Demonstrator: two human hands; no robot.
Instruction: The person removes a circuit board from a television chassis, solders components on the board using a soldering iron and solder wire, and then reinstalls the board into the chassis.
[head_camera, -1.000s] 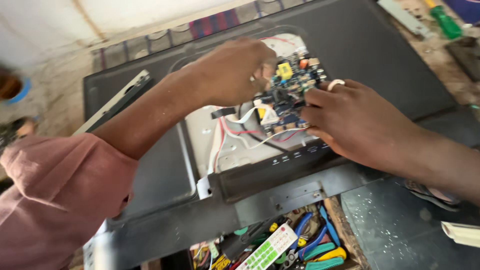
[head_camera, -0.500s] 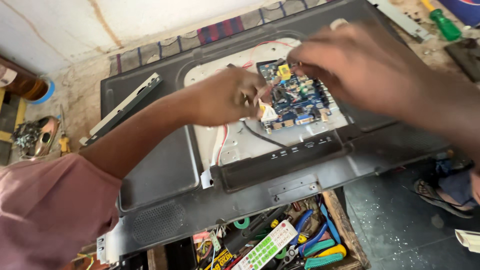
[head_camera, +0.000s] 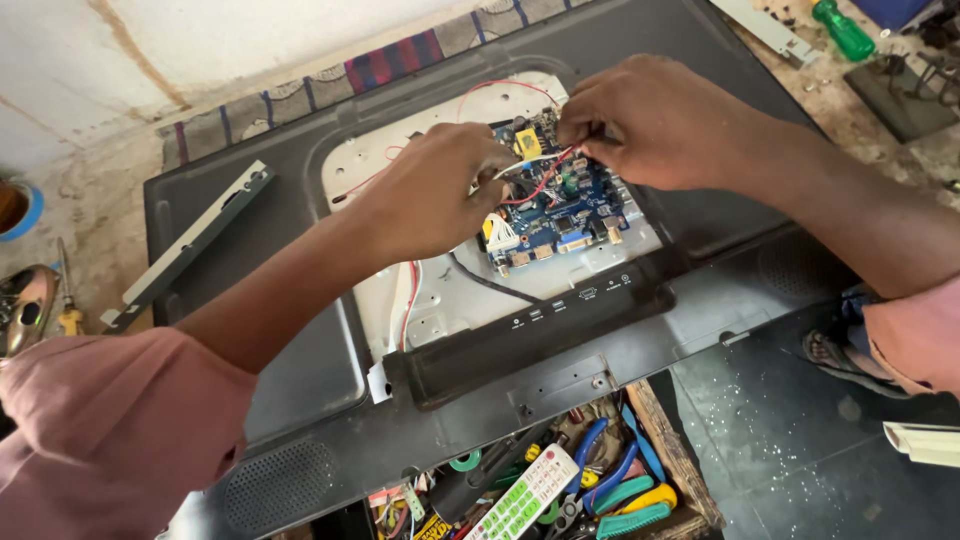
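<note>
The blue circuit board (head_camera: 565, 205) sits in the upper centre of the frame, mounted on a white metal plate (head_camera: 450, 290) inside the opened back of a black television (head_camera: 300, 370). The left hand (head_camera: 430, 195) rests at the board's left edge, fingers curled together around thin red and white wires (head_camera: 530, 178). The right hand (head_camera: 655, 120) is at the board's upper edge, thumb and fingers pinched on the same wires near a yellow component (head_camera: 527, 143). A long grey bracket (head_camera: 185, 245) lies on the television at left. A box of tools (head_camera: 570, 485) sits at the bottom centre, with a white remote control (head_camera: 530, 492) on top.
</note>
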